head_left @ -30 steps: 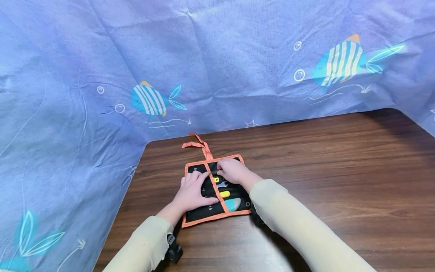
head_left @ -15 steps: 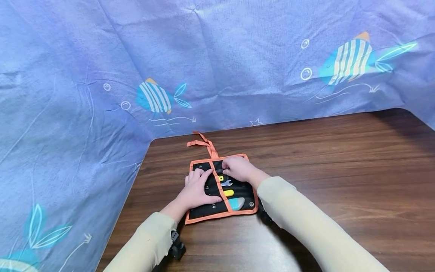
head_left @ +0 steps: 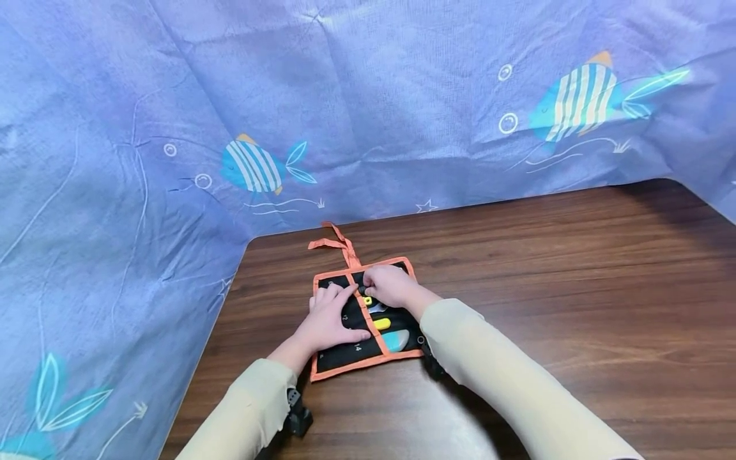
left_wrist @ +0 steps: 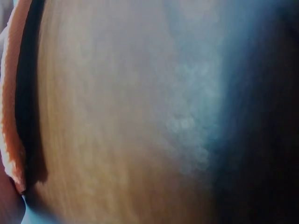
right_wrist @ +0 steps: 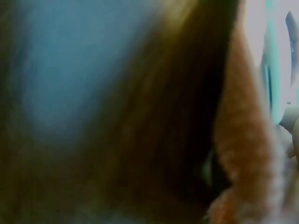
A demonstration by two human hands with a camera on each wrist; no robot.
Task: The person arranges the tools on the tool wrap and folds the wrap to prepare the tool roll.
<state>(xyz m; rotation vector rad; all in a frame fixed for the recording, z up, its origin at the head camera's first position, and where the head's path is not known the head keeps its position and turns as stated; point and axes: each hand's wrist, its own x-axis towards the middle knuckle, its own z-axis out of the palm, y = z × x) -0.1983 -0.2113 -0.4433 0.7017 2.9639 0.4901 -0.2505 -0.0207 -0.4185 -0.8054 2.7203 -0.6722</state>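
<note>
A black tool roll with orange trim (head_left: 338, 360) lies unrolled on the table. My left hand (head_left: 326, 322) rests spread over its numbered pockets, thumb and forefinger along the orange seam. At the upper pocket, my right hand (head_left: 392, 285) pinches a dark ribbed handle (head_left: 361, 290), mostly covered by the fingers. Below it, a yellow end with a hole (head_left: 368, 300), a wrench (head_left: 377, 308), a yellow handle (head_left: 382, 324) and a teal-and-grey handle (head_left: 395, 340) stick out of the pockets. In the right wrist view, orange trim (right_wrist: 247, 121) and a teal edge (right_wrist: 274, 65) show.
Orange ties (head_left: 345, 246) trail from the roll's far side on the brown wooden table (head_left: 546, 287). A blue fish-print cloth (head_left: 374, 108) hangs along the back and left edges. Black wrist cameras, such as the left one (head_left: 299, 418), sit beneath the sleeves.
My right hand has shifted slightly toward the orange seam with the dark handle. The left hand stays in place on the roll. The head view has swung slightly sideways and back.
</note>
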